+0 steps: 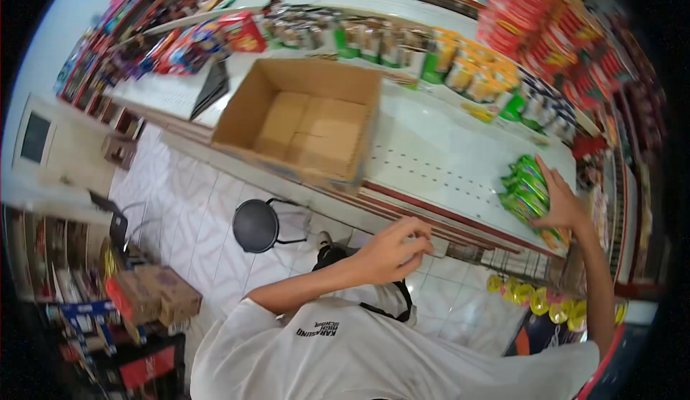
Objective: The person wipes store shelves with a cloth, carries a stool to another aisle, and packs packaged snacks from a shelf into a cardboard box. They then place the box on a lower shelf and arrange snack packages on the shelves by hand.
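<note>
My right hand (563, 202) reaches round a row of shiny green snack packets (527, 188) standing at the right end of the white shelf. Its fingers lie at the far end of the row and the thumb at the near end. My left hand (397, 249) hangs in front of the shelf edge, its fingers loosely bent and apart, with nothing visible in it. An open cardboard box (316, 123) sits on the shelf to the left, with its bare bottom showing.
Orange-and-green packets (478, 73) and brown packets (384, 44) line the shelf's back. Red packs (521, 12) are stacked at upper right. A black round stool (256, 225) stands on the tiled floor. Cartons (154, 292) are piled at lower left; yellow items (539, 301) hang below the shelf.
</note>
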`<state>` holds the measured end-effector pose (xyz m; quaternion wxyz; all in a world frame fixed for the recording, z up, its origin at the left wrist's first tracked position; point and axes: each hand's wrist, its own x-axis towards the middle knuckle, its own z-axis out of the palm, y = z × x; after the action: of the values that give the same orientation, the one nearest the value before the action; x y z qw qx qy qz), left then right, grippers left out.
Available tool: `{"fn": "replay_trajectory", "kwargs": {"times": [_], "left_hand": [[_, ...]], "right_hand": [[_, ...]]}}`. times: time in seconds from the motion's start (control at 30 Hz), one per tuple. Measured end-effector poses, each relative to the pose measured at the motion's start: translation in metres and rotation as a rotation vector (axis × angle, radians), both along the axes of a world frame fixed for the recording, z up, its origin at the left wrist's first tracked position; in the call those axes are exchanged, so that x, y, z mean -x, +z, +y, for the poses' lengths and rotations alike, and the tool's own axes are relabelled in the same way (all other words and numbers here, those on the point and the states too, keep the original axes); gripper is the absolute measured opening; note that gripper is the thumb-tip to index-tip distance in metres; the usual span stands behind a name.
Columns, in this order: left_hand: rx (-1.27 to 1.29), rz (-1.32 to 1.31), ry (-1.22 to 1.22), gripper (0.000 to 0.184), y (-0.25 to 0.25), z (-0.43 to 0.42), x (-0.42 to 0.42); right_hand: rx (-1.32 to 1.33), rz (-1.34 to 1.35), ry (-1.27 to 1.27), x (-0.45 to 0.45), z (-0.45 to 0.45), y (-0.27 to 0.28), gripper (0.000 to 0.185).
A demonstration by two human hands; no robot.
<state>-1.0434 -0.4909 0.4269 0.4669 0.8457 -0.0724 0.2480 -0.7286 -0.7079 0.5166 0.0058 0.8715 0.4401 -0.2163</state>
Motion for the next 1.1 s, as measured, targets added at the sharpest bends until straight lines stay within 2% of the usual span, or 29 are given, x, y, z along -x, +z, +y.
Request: {"fn": "replay_trajectory", "kwargs": {"times": [0.13, 0.23, 0.3, 0.33, 0.37, 0.43, 0.5, 0.57, 0.63, 0.67, 0.7, 0.73, 0.8, 0.83, 0.9, 0.93, 1.0, 1.1], "left_hand": [[0.071, 0.018, -0.011, 0.018, 0.005, 0.01, 0.013], [0.056, -0.003, -0.013, 0.018, 0.009, 0.023, 0.026], [0.087, -0.003, -0.021, 0.016, 0.011, 0.035, 0.036], [0.123, 0.004, -0.054, 0.014, 0.012, 0.04, 0.041], [0.137, -0.004, -0.049, 0.014, 0.013, 0.044, 0.046], [0.14, 0.031, -0.079, 0.015, 0.015, 0.057, 0.058], [0.197, 0.007, -0.1, 0.017, 0.028, 0.073, 0.074], [0.231, -0.025, -0.067, 0.019, 0.046, 0.099, 0.094], [0.149, -0.078, 0.103, 0.017, 0.066, 0.139, 0.117], [0.065, -0.117, 0.232, 0.016, 0.073, 0.166, 0.126], [0.134, -0.232, 0.399, 0.021, 0.075, 0.192, 0.129], [0.141, -0.23, 0.49, 0.022, 0.07, 0.227, 0.133], [0.325, -0.093, 0.641, 0.036, 0.072, 0.281, 0.121], [0.329, -0.088, 0.615, 0.036, 0.073, 0.301, 0.113], [0.511, 0.199, 0.428, 0.055, 0.07, 0.329, 0.102], [0.511, 0.2, 0.407, 0.055, 0.065, 0.335, 0.101], [0.478, 0.279, 0.223, 0.068, 0.05, 0.346, 0.096], [0.482, 0.292, 0.155, 0.071, 0.041, 0.352, 0.1]], "right_hand": [[-0.029, 0.01, 0.052, 0.012, 0.016, -0.005, 0.122], [-0.016, 0.074, -0.002, 0.026, 0.036, -0.006, 0.123], [-0.21, 0.216, 0.103, 0.022, 0.046, -0.013, 0.124], [-0.282, 0.37, 0.006, 0.026, 0.051, -0.012, 0.125], [-0.267, 0.364, 0.01, 0.03, 0.058, -0.009, 0.125], [-0.479, 0.662, -0.156, 0.039, 0.066, -0.001, 0.119], [-0.419, 0.646, -0.331, 0.041, 0.07, 0.017, 0.115], [-0.401, 0.696, -0.389, 0.035, 0.077, 0.033, 0.108], [-0.454, 0.636, -0.231, 0.032, 0.097, 0.048, 0.102], [-0.421, 0.642, -0.183, 0.055, 0.13, 0.076, 0.1], [-0.433, 0.658, -0.088, 0.07, 0.165, 0.09, 0.101], [-0.307, 0.571, -0.031, 0.094, 0.207, 0.113, 0.107], [-0.252, 0.625, 0.087, 0.143, 0.281, 0.132, 0.105], [-0.257, 0.71, 0.152, 0.162, 0.312, 0.13, 0.107], [-0.283, 0.602, 0.38, 0.177, 0.359, 0.115, 0.102], [-0.233, 0.558, 0.362, 0.182, 0.376, 0.11, 0.105], [-0.183, 0.505, 0.331, 0.187, 0.398, 0.098, 0.108], [-0.088, 0.576, 0.425, 0.196, 0.418, 0.089, 0.109]]}}
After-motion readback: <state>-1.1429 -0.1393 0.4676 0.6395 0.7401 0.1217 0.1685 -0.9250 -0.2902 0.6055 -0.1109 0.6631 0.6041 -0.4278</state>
